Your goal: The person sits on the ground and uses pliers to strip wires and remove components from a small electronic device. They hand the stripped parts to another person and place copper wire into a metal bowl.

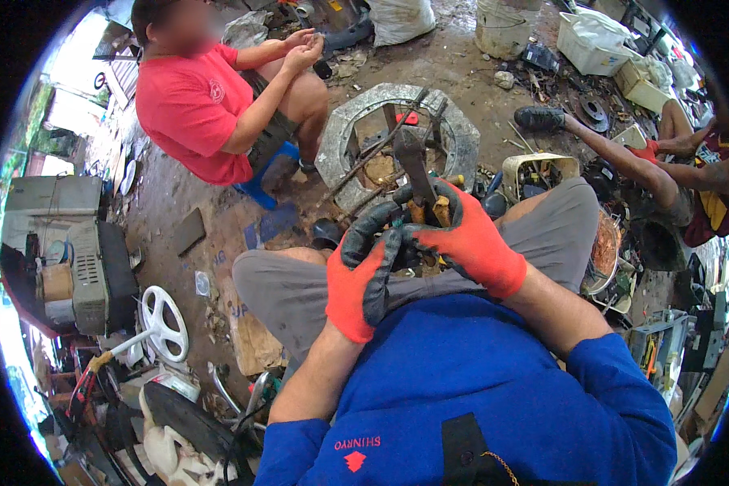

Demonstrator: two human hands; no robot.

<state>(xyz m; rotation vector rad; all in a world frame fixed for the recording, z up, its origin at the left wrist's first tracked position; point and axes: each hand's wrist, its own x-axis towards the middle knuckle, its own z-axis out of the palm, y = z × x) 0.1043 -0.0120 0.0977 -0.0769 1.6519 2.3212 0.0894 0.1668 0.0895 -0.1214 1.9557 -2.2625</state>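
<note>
Both my hands wear red gloves with black palms and fingers, and they meet above my lap. My left hand [363, 271] has its fingers curled in at the fingertips of the other. My right hand [471, 243] is closed too, its thumb and fingers pinched toward the left. A bit of dark green shows between them, too small and covered to name. Just beyond the right fingers stand worn yellow-brown handle-like pieces [441, 212]. A long dark metal piece [414, 166] rises behind them; its lower end is hidden.
An octagonal concrete frame [332, 150] with metal rods [381, 146] across it lies ahead. A person in a red shirt [194, 113] sits at the left on a blue stool [255, 194]. Another person's leg [620, 158] stretches in from the right. A white wheel [164, 324] stands at lower left.
</note>
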